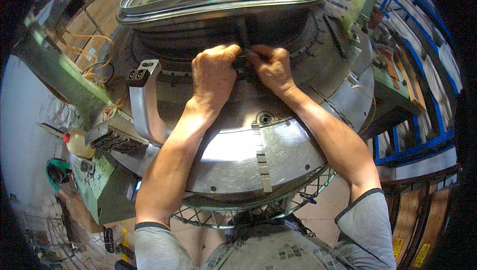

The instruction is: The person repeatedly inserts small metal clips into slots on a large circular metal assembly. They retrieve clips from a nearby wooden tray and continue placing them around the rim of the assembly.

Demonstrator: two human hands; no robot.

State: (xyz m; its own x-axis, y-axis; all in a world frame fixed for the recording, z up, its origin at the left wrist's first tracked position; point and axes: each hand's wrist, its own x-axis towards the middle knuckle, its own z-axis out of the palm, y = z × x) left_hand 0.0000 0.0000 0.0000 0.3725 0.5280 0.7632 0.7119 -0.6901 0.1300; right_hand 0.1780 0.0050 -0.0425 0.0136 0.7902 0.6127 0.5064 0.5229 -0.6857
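My left hand (214, 73) and my right hand (272, 68) meet at the middle of a large round metal machine (233, 153). Both have their fingers curled in and pressed together, the fingertips almost touching. A thin dark strip (242, 31) rises from between them against the dark cylinder wall (189, 39). What the fingers pinch is too small and shaded to make out. Above them sits a wide polished metal ring (223, 14). Below, a curved steel cover plate (293, 145) carries a segmented metal strip (261, 158) and a round hole (265, 119).
A bent metal bracket (145, 103) stands up left of my left forearm. Green frame posts (69, 76) flank the machine. At left is a cream bottle with a red cap (79, 143); orange cables (102, 46) hang behind. A blue rack (417, 61) stands at right.
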